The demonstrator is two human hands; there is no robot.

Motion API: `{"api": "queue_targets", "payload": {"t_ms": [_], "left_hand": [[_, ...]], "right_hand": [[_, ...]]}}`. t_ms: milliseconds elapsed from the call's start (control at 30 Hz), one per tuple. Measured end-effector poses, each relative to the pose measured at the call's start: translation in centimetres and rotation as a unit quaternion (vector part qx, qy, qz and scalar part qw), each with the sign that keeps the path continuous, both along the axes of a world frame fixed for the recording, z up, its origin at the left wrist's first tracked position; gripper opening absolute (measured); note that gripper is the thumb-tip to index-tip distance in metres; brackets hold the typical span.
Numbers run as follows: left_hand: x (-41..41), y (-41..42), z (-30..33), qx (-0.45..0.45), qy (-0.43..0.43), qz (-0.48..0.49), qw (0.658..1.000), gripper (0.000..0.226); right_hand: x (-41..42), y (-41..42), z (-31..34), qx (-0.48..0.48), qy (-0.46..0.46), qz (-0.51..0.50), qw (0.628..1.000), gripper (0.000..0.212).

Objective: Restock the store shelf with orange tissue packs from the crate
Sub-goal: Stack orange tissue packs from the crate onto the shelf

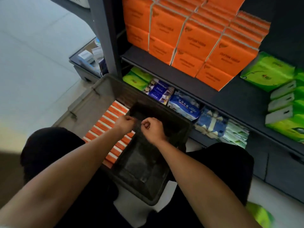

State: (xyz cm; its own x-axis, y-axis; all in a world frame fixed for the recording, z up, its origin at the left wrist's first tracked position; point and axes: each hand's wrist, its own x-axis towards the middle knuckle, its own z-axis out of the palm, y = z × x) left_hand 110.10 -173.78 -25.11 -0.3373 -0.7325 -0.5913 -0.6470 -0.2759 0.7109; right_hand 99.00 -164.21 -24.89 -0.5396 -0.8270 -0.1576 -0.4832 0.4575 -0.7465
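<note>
A dark crate [105, 84] stands on the floor in front of the shelf, between my knees. A row of orange tissue packs [111, 117] lies on edge along its left side; its right half shows a dark floor. Over that half hangs a thin see-through plastic wrap [141, 158]. My left hand [125, 124] and my right hand [153, 130] are close together above the crate, fingers curled, each pinching the top edge of the wrap. More orange tissue packs [189, 38] stand stacked in rows on the dark shelf [189, 79] above.
Green packs [269, 71] and white-sided ones fill the shelf's right end. The lower shelf holds green, purple [158, 92] and blue [184, 105] packs just behind the crate. A grey box of small items [87, 63] sits left of the shelf post. A green pack [259, 214] lies by my right leg.
</note>
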Motion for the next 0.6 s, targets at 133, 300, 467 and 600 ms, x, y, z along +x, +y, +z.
{"api": "queue_targets", "payload": {"t_ms": [133,300,467,600], "left_hand": [[1.3,1.5,-5.7,0.111,-0.009,0.11,0.988,0.018],[2.9,2.7,-10.4,0.15,-0.079,0.161,0.972,0.038],[3.1,3.3,-11.5,0.143,-0.093,0.199,0.965,0.026],[3.0,3.6,-11.6,0.134,-0.106,0.196,0.966,0.035]], "right_hand": [[0.7,0.2,-3.7,0.046,-0.036,0.015,0.998,0.007],[1.1,-0.7,-8.6,0.119,-0.044,0.032,0.991,0.011],[1.7,-3.0,-11.9,0.202,-0.07,0.107,0.971,0.034],[2.6,-4.5,-13.4,0.284,-0.075,0.178,0.939,0.045]]}}
